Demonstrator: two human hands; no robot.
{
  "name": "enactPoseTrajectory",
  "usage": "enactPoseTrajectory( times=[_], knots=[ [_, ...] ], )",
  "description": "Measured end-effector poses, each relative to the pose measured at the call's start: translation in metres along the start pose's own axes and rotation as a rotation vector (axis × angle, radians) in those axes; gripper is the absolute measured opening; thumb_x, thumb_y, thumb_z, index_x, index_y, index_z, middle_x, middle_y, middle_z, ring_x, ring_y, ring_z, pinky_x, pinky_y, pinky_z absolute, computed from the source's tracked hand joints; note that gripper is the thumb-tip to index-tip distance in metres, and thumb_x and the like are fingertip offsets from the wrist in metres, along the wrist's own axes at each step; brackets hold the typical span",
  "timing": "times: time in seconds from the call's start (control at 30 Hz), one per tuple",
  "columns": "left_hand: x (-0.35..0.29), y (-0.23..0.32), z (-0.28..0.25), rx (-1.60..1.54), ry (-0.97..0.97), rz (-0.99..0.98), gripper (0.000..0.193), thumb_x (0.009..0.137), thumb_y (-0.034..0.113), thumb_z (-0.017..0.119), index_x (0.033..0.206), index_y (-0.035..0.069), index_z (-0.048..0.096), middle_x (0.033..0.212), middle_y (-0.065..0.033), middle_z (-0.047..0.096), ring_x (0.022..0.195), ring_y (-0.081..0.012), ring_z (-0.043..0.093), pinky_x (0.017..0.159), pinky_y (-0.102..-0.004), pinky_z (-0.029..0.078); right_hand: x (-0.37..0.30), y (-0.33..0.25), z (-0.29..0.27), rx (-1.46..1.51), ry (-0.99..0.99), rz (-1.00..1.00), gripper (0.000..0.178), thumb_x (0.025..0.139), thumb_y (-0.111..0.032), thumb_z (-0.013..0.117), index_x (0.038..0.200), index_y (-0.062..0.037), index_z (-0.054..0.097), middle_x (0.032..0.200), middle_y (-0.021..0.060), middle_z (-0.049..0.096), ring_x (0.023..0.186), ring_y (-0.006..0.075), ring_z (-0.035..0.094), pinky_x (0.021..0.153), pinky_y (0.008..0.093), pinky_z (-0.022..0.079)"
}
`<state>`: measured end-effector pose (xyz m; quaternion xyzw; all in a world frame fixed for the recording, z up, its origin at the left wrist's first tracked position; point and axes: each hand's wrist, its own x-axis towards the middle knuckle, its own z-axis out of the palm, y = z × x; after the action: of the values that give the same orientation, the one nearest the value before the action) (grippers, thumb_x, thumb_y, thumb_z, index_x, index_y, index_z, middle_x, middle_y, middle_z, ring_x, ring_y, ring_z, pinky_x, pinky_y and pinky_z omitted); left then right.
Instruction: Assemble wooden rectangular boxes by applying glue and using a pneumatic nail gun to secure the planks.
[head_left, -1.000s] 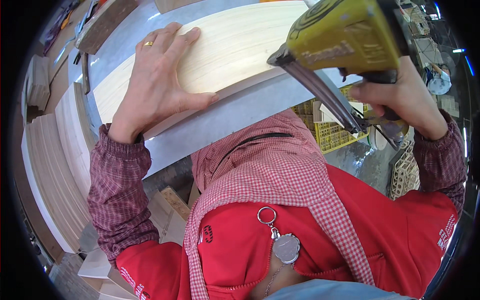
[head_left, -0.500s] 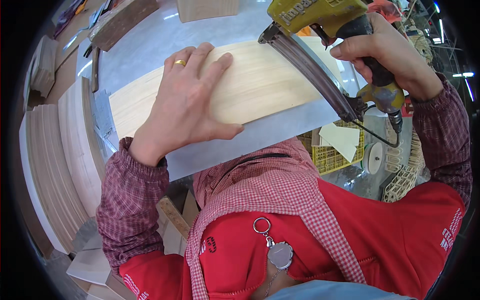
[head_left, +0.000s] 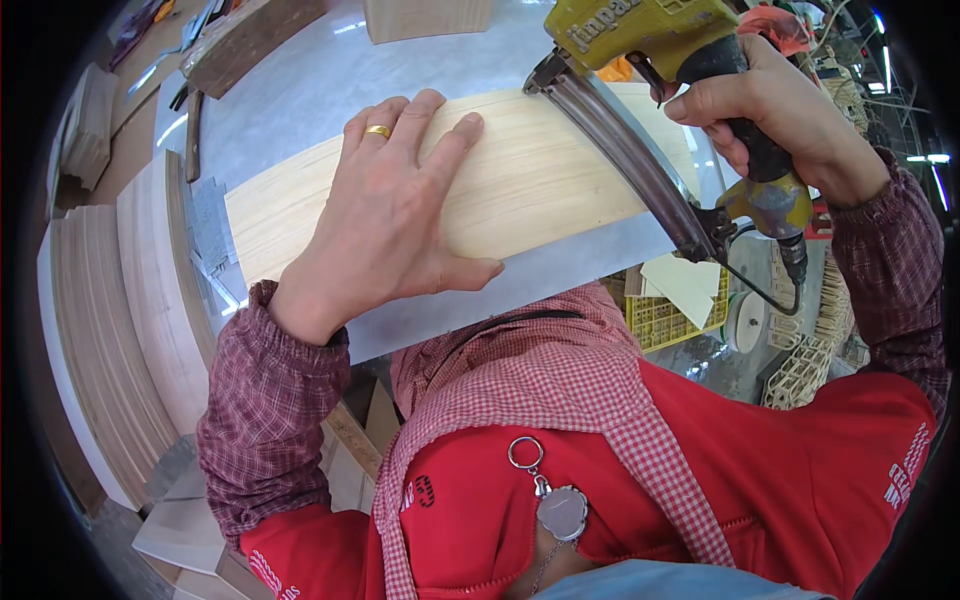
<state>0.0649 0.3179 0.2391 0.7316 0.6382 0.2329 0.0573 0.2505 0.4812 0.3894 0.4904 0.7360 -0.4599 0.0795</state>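
Note:
A pale wooden board (head_left: 560,170) lies across the grey-white work table (head_left: 290,90). My left hand (head_left: 390,210), with a gold ring on one finger, rests flat on the board's left half, fingers spread and thumb out past its near edge. In my right hand (head_left: 770,110) is a yellow nail gun (head_left: 650,30), held by its black grip. The gun's long metal magazine (head_left: 630,150) slants over the right part of the board, and its nose is at the far edge; whether it touches the wood I cannot tell. An air hose (head_left: 765,298) runs from the gun's handle.
Stacked boards (head_left: 110,340) stand at the left. Strips of metal staples or nails (head_left: 208,220) and a hammer-like tool (head_left: 193,140) lie on the table's left side. Wood blocks (head_left: 425,18) sit at the back. A yellow crate (head_left: 670,325) with pale offcuts is below right.
My left hand and the board appear slightly farther right and lower in the picture; the whole view has shifted a little. The nail gun stays over the board in my right hand.

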Motion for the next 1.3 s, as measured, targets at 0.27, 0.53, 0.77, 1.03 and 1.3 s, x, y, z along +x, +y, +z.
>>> enactPoseTrajectory(
  times=[0.27, 0.53, 0.77, 1.03, 1.3],
  knots=[
    [-0.007, -0.003, -0.007, -0.008, -0.027, -0.021, 0.100, 0.047, 0.044, 0.085, 0.134, 0.012, 0.046, 0.137, -0.0172, 0.038, 0.124, -0.0368, 0.037, 0.106, -0.0481, 0.029, 0.000, -0.007, 0.007, -0.115, 0.033, 0.051, 0.024, 0.074, -0.012, 0.065, 0.088, 0.0060, 0.056, 0.048, 0.0008, 0.050, 0.034, 0.0073, 0.043, 0.039, 0.0162, 0.034],
    [-0.062, -0.038, -0.059, 0.108, -0.143, -0.103, 0.114, 0.040, 0.044, 0.087, 0.140, 0.019, 0.039, 0.142, -0.0140, 0.035, 0.129, -0.0383, 0.034, 0.110, -0.0501, 0.029, -0.007, 0.003, 0.005, -0.172, 0.123, -0.085, 0.024, 0.074, -0.011, 0.063, 0.089, 0.0063, 0.056, 0.050, 0.0009, 0.050, 0.036, 0.0074, 0.041, 0.039, 0.0172, 0.032],
    [-0.076, -0.042, -0.054, 0.035, -0.101, -0.131, 0.112, 0.040, 0.035, 0.086, 0.140, 0.019, 0.040, 0.140, -0.0129, 0.038, 0.126, -0.0380, 0.037, 0.105, -0.0495, 0.035, -0.013, -0.006, 0.011, -0.228, 0.085, -0.124, 0.030, 0.075, -0.011, 0.064, 0.096, 0.0081, 0.055, 0.051, 0.0013, 0.050, 0.037, 0.0075, 0.041, 0.039, 0.0172, 0.032],
    [-0.063, -0.016, -0.055, 0.059, -0.031, -0.071, 0.107, 0.041, 0.036, 0.084, 0.138, 0.018, 0.044, 0.138, -0.0134, 0.041, 0.124, -0.0374, 0.039, 0.102, -0.0486, 0.037, -0.024, -0.037, 0.022, -0.105, -0.084, -0.113, 0.041, 0.075, -0.007, 0.067, 0.109, 0.0082, 0.051, 0.052, 0.0010, 0.051, 0.038, 0.0074, 0.043, 0.039, 0.0175, 0.033],
    [-0.061, -0.004, -0.055, 0.068, 0.004, -0.056, 0.109, 0.040, 0.042, 0.084, 0.139, 0.018, 0.044, 0.137, -0.0136, 0.042, 0.123, -0.0378, 0.039, 0.102, -0.0484, 0.037, -0.030, -0.048, 0.027, -0.175, -0.061, -0.091, 0.043, 0.075, -0.006, 0.068, 0.112, 0.0074, 0.050, 0.053, 0.0009, 0.051, 0.038, 0.0073, 0.045, 0.039, 0.0177, 0.034]
  ],
)
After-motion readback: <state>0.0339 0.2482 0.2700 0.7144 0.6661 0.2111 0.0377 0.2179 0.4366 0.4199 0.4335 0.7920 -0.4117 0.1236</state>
